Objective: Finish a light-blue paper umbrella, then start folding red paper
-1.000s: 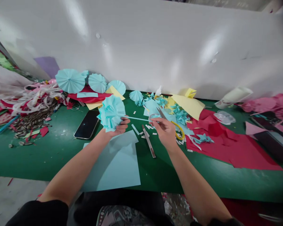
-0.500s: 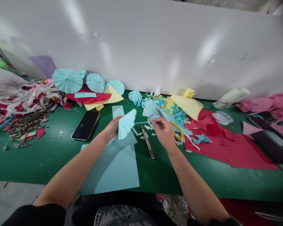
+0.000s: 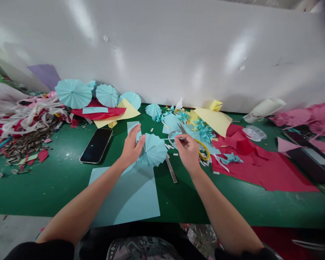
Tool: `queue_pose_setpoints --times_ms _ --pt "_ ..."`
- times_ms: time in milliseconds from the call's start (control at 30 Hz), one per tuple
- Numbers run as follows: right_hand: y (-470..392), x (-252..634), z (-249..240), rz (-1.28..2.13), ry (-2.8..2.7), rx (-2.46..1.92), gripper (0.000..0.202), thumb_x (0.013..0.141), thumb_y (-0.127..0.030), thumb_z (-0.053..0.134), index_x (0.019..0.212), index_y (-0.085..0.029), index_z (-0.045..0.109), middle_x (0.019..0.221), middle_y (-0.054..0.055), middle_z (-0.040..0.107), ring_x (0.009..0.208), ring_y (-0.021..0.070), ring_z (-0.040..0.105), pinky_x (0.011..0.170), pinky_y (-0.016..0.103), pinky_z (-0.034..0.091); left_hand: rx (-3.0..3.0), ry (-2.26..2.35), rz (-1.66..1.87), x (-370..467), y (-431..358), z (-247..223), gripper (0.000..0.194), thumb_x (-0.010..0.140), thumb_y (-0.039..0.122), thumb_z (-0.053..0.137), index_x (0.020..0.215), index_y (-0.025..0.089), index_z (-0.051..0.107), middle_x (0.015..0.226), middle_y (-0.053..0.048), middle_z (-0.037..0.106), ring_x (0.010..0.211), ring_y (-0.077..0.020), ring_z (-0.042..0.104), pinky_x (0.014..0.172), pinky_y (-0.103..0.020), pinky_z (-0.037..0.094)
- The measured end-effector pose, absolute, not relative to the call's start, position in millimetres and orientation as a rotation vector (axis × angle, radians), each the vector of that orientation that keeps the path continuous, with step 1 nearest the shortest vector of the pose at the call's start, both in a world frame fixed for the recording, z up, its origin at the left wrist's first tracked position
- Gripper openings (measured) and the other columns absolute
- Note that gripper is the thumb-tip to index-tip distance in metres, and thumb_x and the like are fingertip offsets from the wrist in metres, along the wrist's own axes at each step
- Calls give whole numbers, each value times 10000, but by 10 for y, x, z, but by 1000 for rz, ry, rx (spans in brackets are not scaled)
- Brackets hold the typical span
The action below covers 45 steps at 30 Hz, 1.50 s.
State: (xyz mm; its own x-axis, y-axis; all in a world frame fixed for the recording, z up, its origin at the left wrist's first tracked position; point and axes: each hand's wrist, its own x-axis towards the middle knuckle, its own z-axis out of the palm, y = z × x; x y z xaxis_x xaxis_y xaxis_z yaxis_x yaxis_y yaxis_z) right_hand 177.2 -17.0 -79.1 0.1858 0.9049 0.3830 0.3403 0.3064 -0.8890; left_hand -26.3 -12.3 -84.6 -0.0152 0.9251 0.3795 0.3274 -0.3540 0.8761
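Pinching a strip (image 3: 166, 139), seemingly to steady the fan (image 3: 155, 151) between the tabletop's (image 3: 56, 193) near and far edges, the right hand (image 3: 189, 150) faced the left hand (image 3: 131, 146), spread open beside the fan.

Wearer: black top (image 3: 93, 249), dark left sleeve (image 3: 43, 250) ending above the forearm, grey-and-pinkish printed graphic (image 3: 143, 248) with pale dots; left hand (image 3: 131, 147), right hand (image 3: 189, 151) bare.
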Motion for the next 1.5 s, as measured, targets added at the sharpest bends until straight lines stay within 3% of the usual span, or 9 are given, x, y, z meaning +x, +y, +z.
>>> queue_pose_setpoints --times_ms 100,200,333,567,800,1000,1133,1367,1500 --pt "-151 1773 -806 654 -1334 -1278 132 738 -330 591 768 -202 609 713 3 616 576 121 518 573 258 426 2345 1302 1195 -232 -221 -768 809 687 537 607 1346 173 313 1437 -173 224 1326 -333 189 1045 -475 190" --pt "-112 1773 -839 762 -1267 -1260 139 716 -334 613 757 -200 609 668 -11 598 554 115 503 540 246 414 2650 1329 883 -198 -285 -733 918 585 652 620 1341 218 333 1466 -168 142 1328 -398 120 1015 -545 190" --pt "-65 1759 -894 881 -1179 -1229 134 685 -323 649 736 -202 621 635 -16 606 575 124 531 558 254 424 2689 1435 683 -134 -337 -769 924 573 600 664 1354 252 312 1474 -145 143 1310 -412 162 965 -535 281" --pt "-57 1720 -940 1041 -1119 -1190 172 651 -357 687 699 -207 619 599 -17 604 544 126 524 553 277 435 2655 1655 648 -39 -390 -854 879 591 419 692 1361 293 286 1476 -106 177 1274 -438 223 940 -552 275" --pt "-36 1739 -952 1111 -1047 -1150 240 650 -410 685 667 -202 567 600 -5 633 527 118 540 556 279 474 2717 1675 638 -24 -437 -820 815 616 466 663 1338 273 337 1437 -131 270 1296 -428 193 990 -614 108" --pt "-8 1737 -1019 1134 -917 -1178 377 620 -518 672 669 -211 459 528 -19 631 483 140 588 538 304 504 2712 1593 495 -53 -427 -787 918 535 460 730 1340 303 319 1459 -119 212 1290 -435 185 973 -584 201" --pt "-32 1695 -984 1223 -885 -1154 421 590 -558 674 653 -217 436 552 0 650 521 169 620 538 324 518 2639 1574 443 -65 -404 -817 856 567 386 699 1334 287 330 1437 -136 233 1247 -430 262 937 -577 277" --pt "-66 1700 -907 1237 -918 -1068 371 645 -495 671 660 -221 421 573 -23 644 557 153 620 597 326 526 2368 1379 728 -149 -286 -768 848 581 272 675 1348 259 312 1403 -132 279 1232 -371 322 948 -509 344" --pt "-49 1765 -887 1087 -940 -1050 339 698 -505 618 705 -227 426 568 -36 612 549 135 599 590 303 511 1818 1161 1132 -270 -162 -657 757 563 269 720 1258 233 423 1303 -102 437 1216 -305 383 988 -409 350"
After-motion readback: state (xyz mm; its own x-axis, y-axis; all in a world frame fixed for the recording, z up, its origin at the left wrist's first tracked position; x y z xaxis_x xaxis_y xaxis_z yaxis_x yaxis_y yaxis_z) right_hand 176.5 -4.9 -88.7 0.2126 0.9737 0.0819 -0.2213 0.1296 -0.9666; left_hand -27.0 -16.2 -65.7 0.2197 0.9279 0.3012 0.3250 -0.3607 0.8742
